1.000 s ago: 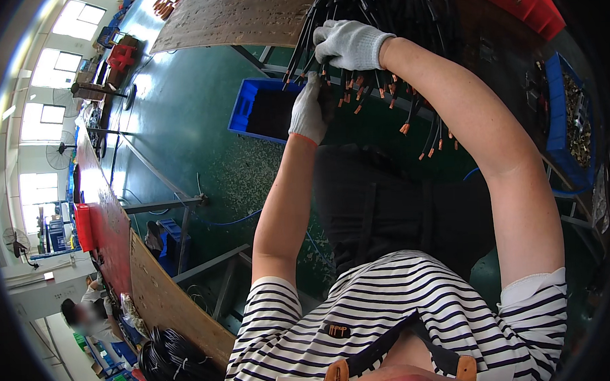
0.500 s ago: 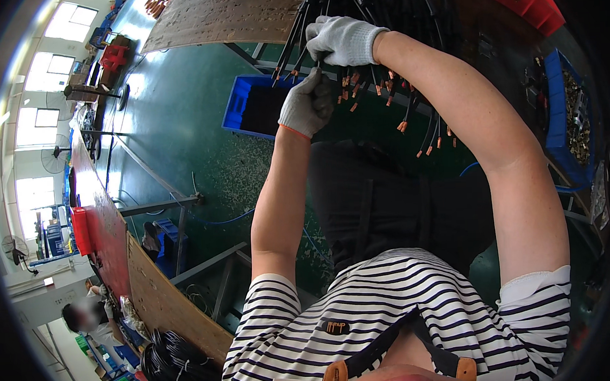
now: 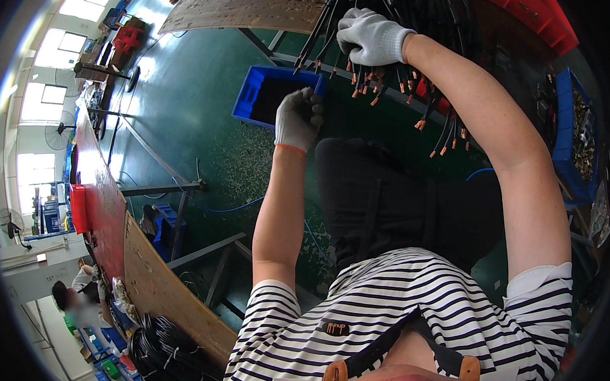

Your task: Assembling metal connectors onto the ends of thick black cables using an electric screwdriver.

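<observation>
A bunch of black cables (image 3: 440, 14) with bare copper ends hangs over the edge of the far bench. My right hand (image 3: 373, 37), in a white knit glove, is closed on one of these cables, its fingers curled down among the ends. Left of it and nearer to me, my left hand (image 3: 298, 118) is in a grey-palmed glove with an orange cuff edge. Its fingers are bent together, apart from the cables; anything between them is too small to make out. It overlaps the near right part of a blue bin (image 3: 246, 92) with dark contents.
A blue crate (image 3: 564, 138) of small metal parts stands at the right, with a red bin (image 3: 537, 8) at the far right. Small scraps (image 3: 240, 169) litter the green floor. Left are a long bench (image 3: 153, 263), coiled black cable (image 3: 166, 356) and another person (image 3: 80, 299).
My left hand has come away from the cable ends and my right hand, drawing back toward me beside the blue bin. My right hand stays at the cables. The whole view has shifted slightly.
</observation>
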`<state>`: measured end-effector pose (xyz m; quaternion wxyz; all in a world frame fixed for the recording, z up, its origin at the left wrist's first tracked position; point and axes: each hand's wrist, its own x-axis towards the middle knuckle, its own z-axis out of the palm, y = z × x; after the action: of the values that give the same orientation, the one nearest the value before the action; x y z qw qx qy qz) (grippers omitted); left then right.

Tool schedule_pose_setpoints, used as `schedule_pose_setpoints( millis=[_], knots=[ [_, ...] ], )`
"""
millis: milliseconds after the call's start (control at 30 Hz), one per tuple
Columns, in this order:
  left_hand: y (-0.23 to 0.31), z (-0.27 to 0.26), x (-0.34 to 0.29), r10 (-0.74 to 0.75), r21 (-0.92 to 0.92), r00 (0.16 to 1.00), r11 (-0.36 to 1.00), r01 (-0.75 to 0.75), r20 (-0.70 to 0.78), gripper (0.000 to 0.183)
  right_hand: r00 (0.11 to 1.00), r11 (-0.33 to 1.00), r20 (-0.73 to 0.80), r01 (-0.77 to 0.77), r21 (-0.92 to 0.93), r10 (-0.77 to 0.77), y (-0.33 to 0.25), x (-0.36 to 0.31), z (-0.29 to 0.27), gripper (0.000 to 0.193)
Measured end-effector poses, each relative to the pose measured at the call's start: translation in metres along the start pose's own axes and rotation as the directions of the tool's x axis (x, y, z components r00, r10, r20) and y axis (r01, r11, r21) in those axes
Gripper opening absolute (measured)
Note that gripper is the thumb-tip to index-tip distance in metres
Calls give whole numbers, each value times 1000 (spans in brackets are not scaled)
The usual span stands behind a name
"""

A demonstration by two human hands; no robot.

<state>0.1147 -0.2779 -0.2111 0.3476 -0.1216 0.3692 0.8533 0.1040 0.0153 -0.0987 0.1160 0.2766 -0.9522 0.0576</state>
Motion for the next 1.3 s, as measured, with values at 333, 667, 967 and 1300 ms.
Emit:
schedule_pose_setpoints(
  millis=[333,667,967,1300],
  knots=[
    [6,55,37,117,473,993,876,-89,-30,34,987,986,1,-163,45,163,-6,9,10,54],
    [-5,78,18,30,471,999,882,-38,25,37,986,981,65,-144,-129,153,-10,15,14,40],
    [-12,-12,-1,20,19,923,1000,-13,-384,23,995,996,-73,-72,-44,69,-9,17,20,31],
    [34,63,26,341,665,929,729,-164,-144,45,995,992,-7,-96,-80,95,-10,10,18,35]
  ],
)
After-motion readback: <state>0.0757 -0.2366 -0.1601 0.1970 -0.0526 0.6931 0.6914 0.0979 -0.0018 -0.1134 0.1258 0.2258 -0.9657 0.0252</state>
